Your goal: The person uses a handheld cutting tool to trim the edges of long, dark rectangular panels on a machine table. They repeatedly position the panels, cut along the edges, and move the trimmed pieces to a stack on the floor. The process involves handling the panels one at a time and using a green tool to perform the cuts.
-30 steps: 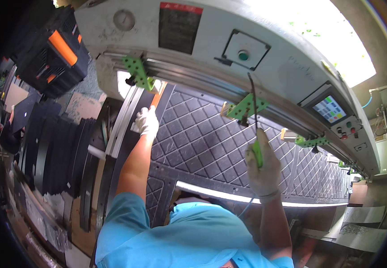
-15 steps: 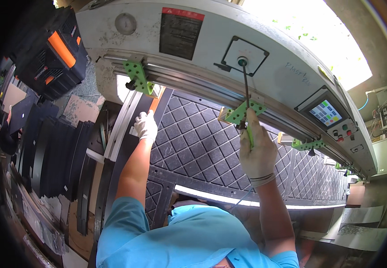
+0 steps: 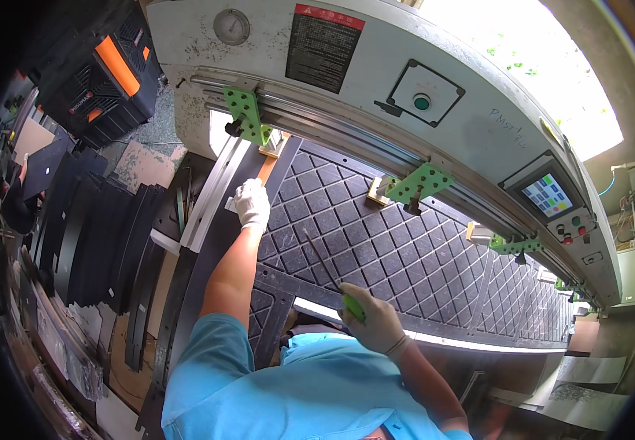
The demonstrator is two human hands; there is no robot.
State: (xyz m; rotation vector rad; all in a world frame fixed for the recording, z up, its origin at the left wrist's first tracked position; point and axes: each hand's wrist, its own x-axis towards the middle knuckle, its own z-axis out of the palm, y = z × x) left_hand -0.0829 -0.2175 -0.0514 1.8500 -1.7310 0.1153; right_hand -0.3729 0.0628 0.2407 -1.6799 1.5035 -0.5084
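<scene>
My left hand point(image 3: 252, 205), in a white glove, is closed round the near end of an orange-brown strip point(image 3: 266, 169) at the left edge of the black, diamond-grooved bed point(image 3: 376, 249). My gloved right hand point(image 3: 378, 324) is wrapped round the green handle of a screwdriver point(image 3: 322, 257). Its long thin shaft slants up and to the left over the bed; the tip looks too small to make out. On the grey machine point(image 3: 471, 95) beyond, a round green button point(image 3: 421, 102) sits in a square black frame.
Green perforated brackets point(image 3: 421, 183) hang from a metal rail point(image 3: 317, 121) across the bed. A touch screen point(image 3: 546, 195) with buttons beneath is at the right. Stacked dark strips point(image 3: 90, 235) and a black-and-orange toolbox point(image 3: 105, 88) occupy the left. A white edge point(image 3: 464, 342) borders the bed nearby.
My right hand has drawn the screwdriver away from the green button, back toward my body and leftward. My left hand stays on the strip. The whole view has shifted slightly.
</scene>
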